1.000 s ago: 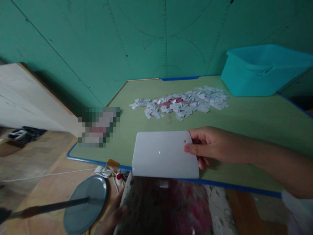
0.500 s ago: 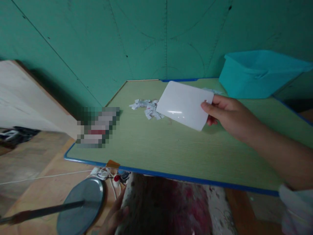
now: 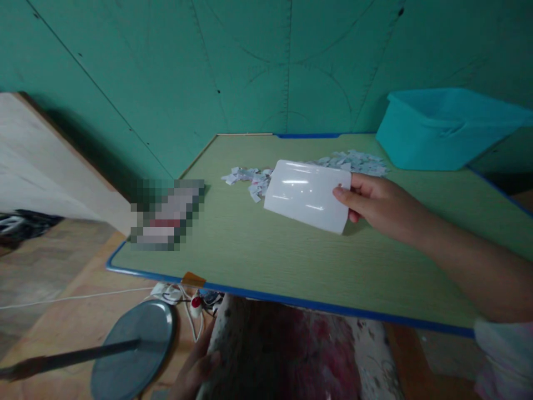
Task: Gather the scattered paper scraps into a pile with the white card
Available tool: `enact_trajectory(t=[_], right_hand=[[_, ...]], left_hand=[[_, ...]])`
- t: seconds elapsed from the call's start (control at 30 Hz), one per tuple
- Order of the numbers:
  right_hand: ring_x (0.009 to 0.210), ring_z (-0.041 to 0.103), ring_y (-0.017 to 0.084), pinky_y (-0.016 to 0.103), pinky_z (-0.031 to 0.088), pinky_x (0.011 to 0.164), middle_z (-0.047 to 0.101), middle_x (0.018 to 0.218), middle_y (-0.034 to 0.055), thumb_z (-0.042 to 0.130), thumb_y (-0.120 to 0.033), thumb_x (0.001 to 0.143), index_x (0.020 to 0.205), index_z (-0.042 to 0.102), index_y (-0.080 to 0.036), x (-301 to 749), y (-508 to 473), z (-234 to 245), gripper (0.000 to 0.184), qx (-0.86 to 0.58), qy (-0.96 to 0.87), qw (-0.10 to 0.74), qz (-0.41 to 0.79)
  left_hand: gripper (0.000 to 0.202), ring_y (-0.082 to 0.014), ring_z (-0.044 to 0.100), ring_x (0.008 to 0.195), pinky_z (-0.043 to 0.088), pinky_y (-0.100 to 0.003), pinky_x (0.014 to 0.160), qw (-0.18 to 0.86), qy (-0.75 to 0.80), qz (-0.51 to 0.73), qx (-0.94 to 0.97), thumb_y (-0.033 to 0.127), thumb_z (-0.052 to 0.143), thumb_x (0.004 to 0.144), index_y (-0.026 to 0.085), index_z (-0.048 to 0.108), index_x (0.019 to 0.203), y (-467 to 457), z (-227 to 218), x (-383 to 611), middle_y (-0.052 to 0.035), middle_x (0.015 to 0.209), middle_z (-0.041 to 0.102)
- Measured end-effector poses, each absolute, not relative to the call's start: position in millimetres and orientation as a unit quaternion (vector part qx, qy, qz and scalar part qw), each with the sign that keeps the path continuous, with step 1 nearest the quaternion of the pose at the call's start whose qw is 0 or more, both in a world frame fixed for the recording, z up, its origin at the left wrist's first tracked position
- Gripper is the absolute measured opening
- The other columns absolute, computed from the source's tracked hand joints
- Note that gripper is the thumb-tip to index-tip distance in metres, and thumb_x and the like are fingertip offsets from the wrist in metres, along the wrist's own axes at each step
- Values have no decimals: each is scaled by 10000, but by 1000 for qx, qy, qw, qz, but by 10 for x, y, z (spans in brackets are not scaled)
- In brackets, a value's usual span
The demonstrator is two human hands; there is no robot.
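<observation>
My right hand (image 3: pixel 381 206) grips a glossy white plastic card (image 3: pixel 307 195) by its right edge, thumb on top. The card is tilted just above a pile of small white and pink paper scraps (image 3: pixel 254 180) on the green table (image 3: pixel 291 261) and hides the pile's middle. More scraps (image 3: pixel 353 160) show behind the card. My left hand (image 3: pixel 195 366) is below the table's front edge, fingers curled around the rim of a speckled bag (image 3: pixel 287 355) with dark red contents.
A teal plastic tub (image 3: pixel 445 130) stands at the table's back right corner. A blurred-out patch (image 3: pixel 169 214) sits at the table's left edge. On the floor are a grey round stand base (image 3: pixel 133 347), white cables (image 3: pixel 179 293) and a pale board (image 3: pixel 50 166) leaning left.
My right hand carried the card from the table's front edge up to the scrap pile, then lowered it and tilted it flatter over the scraps. My left hand stayed on the bag.
</observation>
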State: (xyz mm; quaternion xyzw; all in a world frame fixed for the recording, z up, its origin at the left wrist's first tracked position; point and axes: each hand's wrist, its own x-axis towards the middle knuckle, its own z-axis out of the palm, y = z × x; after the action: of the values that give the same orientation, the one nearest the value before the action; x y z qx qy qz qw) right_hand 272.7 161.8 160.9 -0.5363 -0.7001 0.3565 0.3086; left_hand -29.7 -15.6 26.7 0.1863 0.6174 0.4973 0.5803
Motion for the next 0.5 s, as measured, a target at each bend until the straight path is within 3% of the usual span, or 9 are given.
enact_trajectory(t=[0.1,0.27,0.33,0.37,0.43,0.5], right_hand=[[465,433,97,245,317,441,498,557,-16,491,-352,819,735,550,-191,2785,1588,1687,191,-525,-709,288,373],[511,453,98,239,355,458,525,606,-3,494,-326,815,720,549,-206,2826,1533,1797,162,-513,-683,317,413],[514,445,92,232,351,455,526,621,-4,484,-327,824,737,546,-208,2812,1533,1792,160,-508,-674,348,408],[509,438,87,230,348,454,525,625,-6,481,-324,828,749,543,-203,2799,1538,1778,157,-505,-675,360,400],[497,428,79,229,342,458,520,624,-13,477,-309,831,770,538,-187,2765,1553,1737,149,-504,-682,369,380],[487,426,79,231,331,461,503,601,-23,474,-309,835,773,533,-179,2725,1568,1693,156,-513,-691,364,355]], left_hand=[[303,-203,685,710,523,-240,664,553,628,515,187,448,869,285,378,694,523,-167,226,-304,92,489,697],[311,-228,691,749,528,-263,673,544,644,500,200,478,860,271,377,689,512,-175,181,-329,86,480,697],[307,-255,687,818,521,-287,766,550,646,495,189,495,854,256,378,670,471,-168,186,-309,78,469,691],[314,-287,666,915,480,-314,880,558,644,492,178,507,851,242,379,663,459,-162,195,-290,68,473,694],[347,-356,456,1222,208,-392,1107,567,644,490,153,529,842,201,385,661,459,-145,219,-244,37,511,715],[377,-328,43,1380,-120,-413,1100,555,657,489,147,546,833,163,386,657,454,-126,239,-208,11,601,747]])
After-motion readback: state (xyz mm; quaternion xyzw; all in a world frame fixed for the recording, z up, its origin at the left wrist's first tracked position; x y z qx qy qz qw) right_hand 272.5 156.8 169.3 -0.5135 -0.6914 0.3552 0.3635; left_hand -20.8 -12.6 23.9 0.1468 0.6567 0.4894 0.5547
